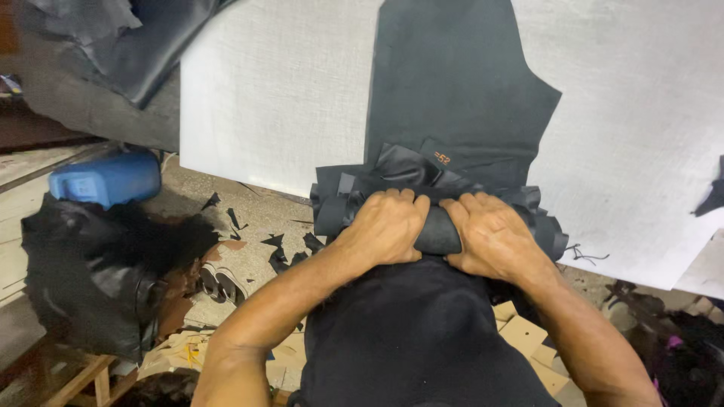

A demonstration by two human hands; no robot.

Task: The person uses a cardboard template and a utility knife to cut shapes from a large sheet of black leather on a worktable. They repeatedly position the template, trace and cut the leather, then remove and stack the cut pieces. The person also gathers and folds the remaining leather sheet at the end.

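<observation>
A large sheet of black leather (452, 83) lies on a white cutting board (271, 90) and is rolled up at its near end. My left hand (386, 226) and my right hand (494, 234) sit side by side on the black leather roll (437, 234), fingers curled over it at the board's near edge. Folded layers of the same leather (407, 169) bunch up just beyond my knuckles. My dark shirt (415, 339) fills the space below the roll.
A blue plastic container (105, 179) and a heap of black leather (83, 271) lie on the left. More dark hide (136, 45) drapes at the top left. Black offcuts (275, 252) and cardboard pieces (520, 335) litter the floor. A wooden stool (83, 380) is at the bottom left.
</observation>
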